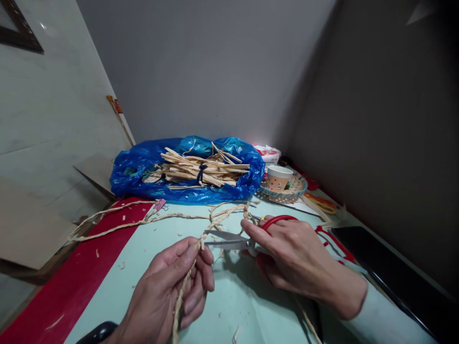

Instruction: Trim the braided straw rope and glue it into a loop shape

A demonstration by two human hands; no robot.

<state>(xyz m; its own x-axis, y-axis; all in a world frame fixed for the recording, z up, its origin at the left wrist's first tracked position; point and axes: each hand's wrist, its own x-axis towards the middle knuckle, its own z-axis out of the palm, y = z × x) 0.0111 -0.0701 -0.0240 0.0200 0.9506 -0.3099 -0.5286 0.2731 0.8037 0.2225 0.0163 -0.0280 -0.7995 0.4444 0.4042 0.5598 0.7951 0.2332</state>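
Red strip (82, 267) runs down the surface's left edge, fyi. Left hand (163, 284), near the close edge, has its fingers curled, pinching a twisted, straw-coloured cord (180, 297). Crinkly, shiny blue plastic (143, 148) by the far edge, cradling a bundle of flat dry strips (222, 170). Toward the right edge, right hand (297, 253), knuckles up, grips red-handled scissors (234, 245), metal blades parted, tips right at the cord.

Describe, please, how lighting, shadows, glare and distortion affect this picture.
In the head view, the right-hand wall falls into near-black; a soft shadow lies on the pale green sheet near the right hand; the blue plastic bag shows glossy highlights; leaning wall edges may reflect wide-angle distortion.
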